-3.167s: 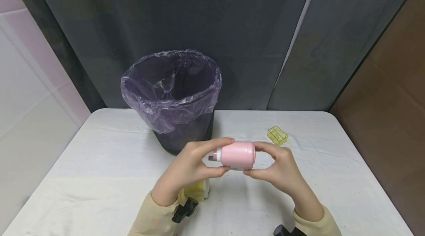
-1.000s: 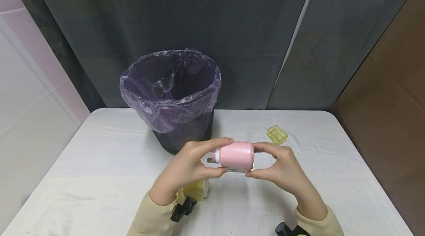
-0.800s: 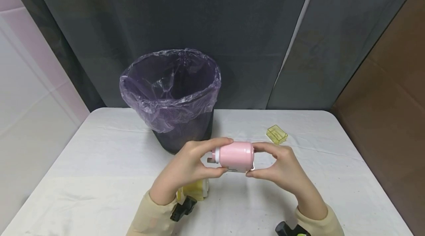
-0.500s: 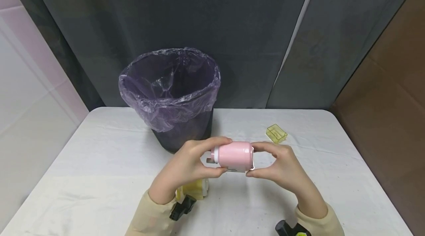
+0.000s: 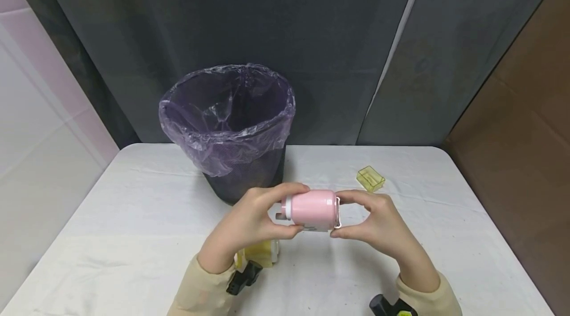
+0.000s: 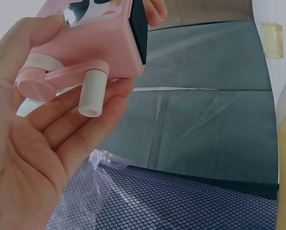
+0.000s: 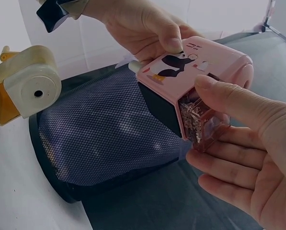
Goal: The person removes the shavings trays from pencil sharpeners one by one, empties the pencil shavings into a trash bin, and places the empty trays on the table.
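Note:
A pink pencil sharpener (image 5: 313,208) with a penguin picture is held on its side above the table. My left hand (image 5: 249,224) grips its crank end between thumb and fingers. In the left wrist view the crank handle (image 6: 93,93), with a white knob, sits close over the fingers. My right hand (image 5: 371,219) pinches the other end, thumb on one side and fingers on the other. There, a clear pinkish shavings drawer (image 7: 210,127) full of shavings sticks partly out of the body, with the right fingers at it.
Behind the hands stands a black mesh bin (image 5: 267,172) lined with a purple bag (image 5: 227,145). A yellow and white pencil sharpener (image 7: 35,88) is on the table, partly behind my left wrist. A clear yellow drawer (image 5: 370,179) lies at the back right of the white-covered table (image 5: 133,207).
The pink sharpener has shifted slightly left with my left hand. At its right end a clear edge of the drawer has come out beside my right fingers, which stay nearly in place.

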Tool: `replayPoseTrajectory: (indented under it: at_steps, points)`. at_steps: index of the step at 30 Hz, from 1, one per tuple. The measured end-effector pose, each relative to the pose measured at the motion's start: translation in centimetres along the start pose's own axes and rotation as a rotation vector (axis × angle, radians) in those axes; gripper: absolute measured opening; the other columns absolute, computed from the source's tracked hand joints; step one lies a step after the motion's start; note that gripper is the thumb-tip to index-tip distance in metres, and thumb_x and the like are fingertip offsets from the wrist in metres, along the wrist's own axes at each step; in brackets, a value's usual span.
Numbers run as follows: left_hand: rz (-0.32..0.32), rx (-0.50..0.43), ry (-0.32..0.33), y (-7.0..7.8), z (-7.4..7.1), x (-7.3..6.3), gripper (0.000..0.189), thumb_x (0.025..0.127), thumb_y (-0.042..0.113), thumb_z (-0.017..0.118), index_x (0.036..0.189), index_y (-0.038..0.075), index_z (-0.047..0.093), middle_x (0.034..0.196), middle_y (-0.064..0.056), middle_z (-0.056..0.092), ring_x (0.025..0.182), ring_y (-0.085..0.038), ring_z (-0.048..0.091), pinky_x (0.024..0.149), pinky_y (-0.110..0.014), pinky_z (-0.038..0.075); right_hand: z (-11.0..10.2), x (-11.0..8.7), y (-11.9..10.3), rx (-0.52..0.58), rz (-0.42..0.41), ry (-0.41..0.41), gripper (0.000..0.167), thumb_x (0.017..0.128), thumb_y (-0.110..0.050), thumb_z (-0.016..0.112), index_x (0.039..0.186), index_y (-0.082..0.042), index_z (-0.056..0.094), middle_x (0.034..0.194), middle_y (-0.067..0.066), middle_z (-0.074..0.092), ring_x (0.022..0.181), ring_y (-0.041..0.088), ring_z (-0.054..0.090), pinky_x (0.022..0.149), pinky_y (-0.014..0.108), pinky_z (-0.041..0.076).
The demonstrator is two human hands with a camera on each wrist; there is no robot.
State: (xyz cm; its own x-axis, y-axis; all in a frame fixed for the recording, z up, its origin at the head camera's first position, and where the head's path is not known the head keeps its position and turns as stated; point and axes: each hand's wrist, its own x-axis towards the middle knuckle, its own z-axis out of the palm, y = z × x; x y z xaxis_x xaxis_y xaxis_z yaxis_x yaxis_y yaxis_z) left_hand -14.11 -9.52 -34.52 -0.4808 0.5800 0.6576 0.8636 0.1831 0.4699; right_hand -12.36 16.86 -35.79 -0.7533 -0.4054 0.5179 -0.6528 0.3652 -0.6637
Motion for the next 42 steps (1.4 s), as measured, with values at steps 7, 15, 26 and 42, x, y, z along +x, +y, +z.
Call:
replayPoseTrajectory:
  at_steps: [7, 15, 26, 42]
  points:
    - [-0.006, 0.004, -0.009, 0.1, -0.2, 0.0, 0.056, 0.067, 0.007, 0.082, 0.118, 0.009, 0.059, 0.105, -0.004, 0.069, 0.080, -0.007, 0.062, 0.073, -0.020, 0.051, 0.0, 0.0, 0.0, 0.002, 0.001, -0.001, 0.054, 0.058, -0.016, 0.092, 0.108, -0.008, 0.070, 0.104, -0.002, 0.070, 0.096, 0.016, 0.065, 0.089, 0.030, 0.049]
    - [-0.021, 0.016, -0.007, 0.3, -0.5, -0.1, 0.055, 0.067, 0.008, 0.082, 0.117, 0.010, 0.060, 0.104, -0.002, 0.069, 0.079, -0.006, 0.061, 0.072, -0.019, 0.051, 0.0, 0.0, -0.1, 0.013, -0.006, -0.005, 0.053, 0.059, -0.016, 0.091, 0.108, -0.007, 0.070, 0.105, -0.001, 0.070, 0.097, 0.017, 0.065, 0.089, 0.029, 0.049]
    - [-0.009, 0.027, -0.005, 0.2, -0.7, -0.2, 0.057, 0.066, 0.008, 0.082, 0.118, 0.010, 0.060, 0.102, -0.002, 0.069, 0.077, -0.007, 0.061, 0.071, -0.020, 0.051, 0.0, 0.0, -0.1, 0.015, -0.001, -0.006, 0.053, 0.059, -0.016, 0.091, 0.107, -0.008, 0.070, 0.104, -0.001, 0.070, 0.096, 0.017, 0.065, 0.088, 0.029, 0.049]
    - [-0.030, 0.088, 0.105, -0.2, -2.6, -1.0, 0.063, 0.061, 0.001, 0.081, 0.120, 0.010, 0.059, 0.100, -0.004, 0.069, 0.077, -0.012, 0.063, 0.071, -0.023, 0.052, -1.1, -0.3, 0.2, -0.030, 0.072, 0.045, 0.054, 0.056, -0.015, 0.092, 0.106, -0.010, 0.071, 0.104, -0.003, 0.070, 0.095, 0.014, 0.065, 0.094, 0.022, 0.043]
